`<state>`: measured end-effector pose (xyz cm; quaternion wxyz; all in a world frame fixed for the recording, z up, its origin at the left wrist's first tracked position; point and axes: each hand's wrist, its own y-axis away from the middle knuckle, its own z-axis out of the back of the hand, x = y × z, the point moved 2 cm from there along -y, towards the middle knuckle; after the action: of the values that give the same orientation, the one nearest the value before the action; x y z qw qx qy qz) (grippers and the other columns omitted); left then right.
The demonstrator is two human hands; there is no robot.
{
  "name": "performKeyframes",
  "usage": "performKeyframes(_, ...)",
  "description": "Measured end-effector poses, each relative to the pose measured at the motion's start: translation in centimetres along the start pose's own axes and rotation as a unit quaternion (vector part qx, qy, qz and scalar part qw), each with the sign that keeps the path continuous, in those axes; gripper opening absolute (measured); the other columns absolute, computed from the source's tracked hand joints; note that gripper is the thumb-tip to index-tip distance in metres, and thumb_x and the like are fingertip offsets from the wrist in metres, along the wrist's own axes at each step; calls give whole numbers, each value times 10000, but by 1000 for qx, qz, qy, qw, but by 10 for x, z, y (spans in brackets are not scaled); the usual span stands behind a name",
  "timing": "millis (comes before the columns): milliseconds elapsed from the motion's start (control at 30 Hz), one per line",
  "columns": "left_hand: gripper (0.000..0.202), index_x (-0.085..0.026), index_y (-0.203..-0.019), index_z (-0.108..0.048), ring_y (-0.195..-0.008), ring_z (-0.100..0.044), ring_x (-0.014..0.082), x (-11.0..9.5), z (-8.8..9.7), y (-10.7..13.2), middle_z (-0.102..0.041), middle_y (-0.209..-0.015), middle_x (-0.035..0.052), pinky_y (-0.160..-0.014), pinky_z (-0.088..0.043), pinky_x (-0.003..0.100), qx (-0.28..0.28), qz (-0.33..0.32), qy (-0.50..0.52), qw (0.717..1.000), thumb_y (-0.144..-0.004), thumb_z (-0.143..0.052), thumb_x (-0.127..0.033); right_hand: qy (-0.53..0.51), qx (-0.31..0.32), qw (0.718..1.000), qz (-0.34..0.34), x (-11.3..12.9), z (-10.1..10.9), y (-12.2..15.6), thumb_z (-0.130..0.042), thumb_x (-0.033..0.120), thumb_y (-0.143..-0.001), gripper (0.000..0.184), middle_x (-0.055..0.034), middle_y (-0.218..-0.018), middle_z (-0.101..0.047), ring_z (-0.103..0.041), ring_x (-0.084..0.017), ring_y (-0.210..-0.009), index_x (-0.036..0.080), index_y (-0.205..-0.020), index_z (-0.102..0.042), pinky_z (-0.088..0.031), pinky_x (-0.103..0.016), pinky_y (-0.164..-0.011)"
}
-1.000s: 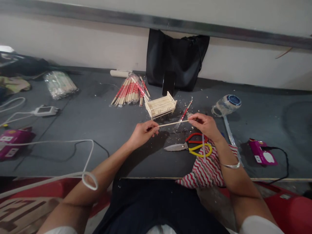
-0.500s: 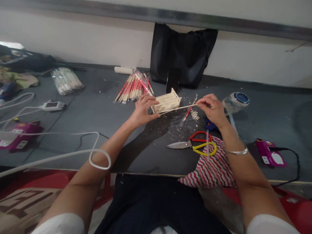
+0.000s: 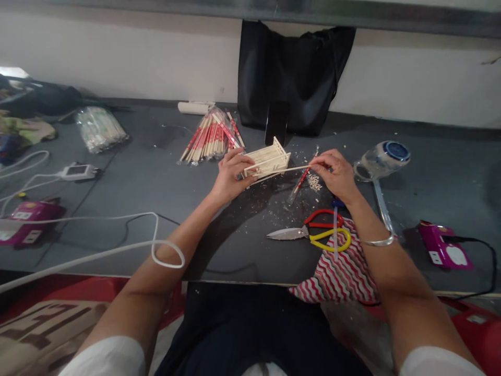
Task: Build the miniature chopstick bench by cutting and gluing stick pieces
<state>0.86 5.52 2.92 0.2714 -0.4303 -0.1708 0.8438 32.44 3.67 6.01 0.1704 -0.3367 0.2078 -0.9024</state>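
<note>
A small crate built of pale wooden sticks (image 3: 268,160) stands on the grey table (image 3: 164,183). My left hand (image 3: 230,175) grips its left end with curled fingers. My right hand (image 3: 335,174) pinches the right end of a thin wooden stick (image 3: 289,169), which lies along the crate's front side. A red-wrapped chopstick (image 3: 301,180) and pale wood chips lie just below the right hand.
A bundle of red-wrapped chopsticks (image 3: 211,138) lies left of the crate, a black bag (image 3: 293,73) and phone (image 3: 276,122) behind. Red-and-yellow scissors (image 3: 313,234) rest by a striped cloth (image 3: 340,271). Also here: a plastic bottle (image 3: 381,156), pink devices (image 3: 442,248), white cables (image 3: 117,245).
Both hands moved away from me to the crate. The left hand let go of the stick's end and took hold of the crate; the right hand brought the stick against its front.
</note>
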Motion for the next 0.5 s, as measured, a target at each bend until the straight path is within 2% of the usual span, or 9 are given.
performKeyframes(267,207,-237,-969,-750,-1378,-478,353,3,2,1,-714,-1108,91,-1181,-346,619,31,-12,-9,999,-781,-834,-222,9,0,1000,-4,1,-2,0,-694,270,-913,68,-22,-928,-667,-640,-218,-905,292,-905,-758,-541,-398,-839)
performKeyframes(500,219,-247,-976,-720,-1382,-510,335,4,11,0,-721,-1138,56,-1182,-407,599,61,-97,-52,992,-788,-832,-252,13,-9,1000,19,3,-6,-2,-702,281,-911,65,-16,-914,-673,-652,-237,-920,301,-893,-762,-536,-426,-864)
